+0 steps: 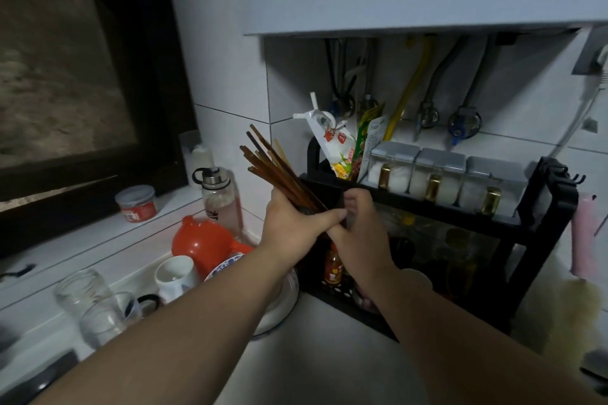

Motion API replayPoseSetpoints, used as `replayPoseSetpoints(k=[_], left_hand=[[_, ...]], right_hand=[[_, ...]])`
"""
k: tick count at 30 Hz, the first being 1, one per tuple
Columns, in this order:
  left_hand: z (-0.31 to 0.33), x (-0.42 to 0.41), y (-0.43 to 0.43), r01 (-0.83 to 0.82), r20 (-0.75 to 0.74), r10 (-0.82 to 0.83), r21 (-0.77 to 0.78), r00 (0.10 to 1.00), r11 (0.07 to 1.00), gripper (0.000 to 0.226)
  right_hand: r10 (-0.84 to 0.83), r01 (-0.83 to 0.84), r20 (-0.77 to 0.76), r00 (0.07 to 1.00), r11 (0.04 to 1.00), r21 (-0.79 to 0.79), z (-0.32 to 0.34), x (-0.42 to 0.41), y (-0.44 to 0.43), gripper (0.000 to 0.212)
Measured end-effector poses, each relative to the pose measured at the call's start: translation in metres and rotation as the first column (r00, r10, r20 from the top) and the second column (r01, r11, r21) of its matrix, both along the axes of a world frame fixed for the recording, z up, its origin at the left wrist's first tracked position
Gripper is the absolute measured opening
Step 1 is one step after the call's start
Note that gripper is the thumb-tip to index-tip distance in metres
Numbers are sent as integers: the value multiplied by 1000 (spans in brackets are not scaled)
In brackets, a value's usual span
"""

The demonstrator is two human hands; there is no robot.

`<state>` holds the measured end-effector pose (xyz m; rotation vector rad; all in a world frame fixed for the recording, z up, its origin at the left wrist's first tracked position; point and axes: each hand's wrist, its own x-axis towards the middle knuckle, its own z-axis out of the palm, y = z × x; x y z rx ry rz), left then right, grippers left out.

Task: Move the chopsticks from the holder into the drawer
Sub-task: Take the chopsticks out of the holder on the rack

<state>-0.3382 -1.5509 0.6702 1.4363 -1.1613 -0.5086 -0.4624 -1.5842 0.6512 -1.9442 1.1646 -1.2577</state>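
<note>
The black two-tier rack (427,207) fills the right of the view, from about 3 o'clock down to 5 o'clock, and the step in hand happens at its left end. The left hand (296,223) is wrapped around a bundle of brown chopsticks (273,168), which fan up towards 11 o'clock from the fist. The right hand (358,227) lies just beside it, touching the left thumb, fingers curled down over the lower ends of the sticks. The holder itself is hidden behind the hands, so I cannot tell whether the tips have cleared it. No drawer is in view.

To do this step well, I judge the bundle should be squeezed tight low down and lifted straight along its own slant, so no stick slips out or catches the rack's top rail. The right hand would do best steadying the holder or the loose ends.

Containers, from largest down:
- The rack's top shelf carries three clear seasoning boxes (441,181) with grey lids, holding white powder or crystals, at 2 o'clock.
- At its left end stand opened seasoning packets (342,148), clipped shut.
- A clear bottle (218,197) at 10 o'clock looks almost empty.
- A glass jar (82,289) at 8 o'clock looks empty.
- A small red-labelled jar (136,204) sits on the sill, its contents hidden.
</note>
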Motion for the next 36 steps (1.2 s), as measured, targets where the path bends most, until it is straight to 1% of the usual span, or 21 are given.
replayPoseSetpoints(k=[3,6,8,10,11,14,15,18,20,24,26,28,31,36], left_hand=[[6,-5,28,11,-14,-11,4,1000,1000,82],[9,-14,66,-16,-49,15,-25,999,1000,68],[8,-17,91,-66,-132,59,-45,990,997,57],[8,-16,117,-148,-193,138,-38,971,988,54],[9,-15,126,-176,-212,169,-16,963,984,52],[13,-5,159,-237,-255,235,25,938,971,31],[14,-2,173,-268,-258,268,38,928,963,28],[19,5,206,-439,-273,441,71,855,896,26],[21,8,229,-522,-305,516,70,800,850,25],[21,16,280,-582,-337,569,71,751,810,5],[18,22,308,-593,-352,574,61,740,803,2],[16,31,338,-604,-343,583,54,736,795,6],[10,48,393,-613,-275,599,43,752,789,13],[-6,78,501,-586,-188,583,44,790,809,14]], right_hand=[[92,-92,29,995,996,-10,7,-6,18,42],[213,-213,20,977,977,3,10,-9,39,41],[277,-277,28,960,961,8,7,-7,57,48],[341,-343,69,938,939,27,4,1,77,53],[347,-351,88,934,936,36,1,4,84,51],[399,-405,130,908,914,29,-9,20,110,46],[421,-428,135,897,903,28,-11,26,123,45],[483,-489,160,861,872,2,-16,36,160,44],[519,-522,170,838,852,-28,-17,41,186,44],[586,-604,180,790,795,57,-21,52,234,52],[605,-624,182,775,778,73,-21,60,260,52],[614,-634,177,769,768,89,-21,67,290,52],[630,-650,168,759,747,136,-25,82,345,53],[629,-647,152,762,741,180,-42,113,450,52]])
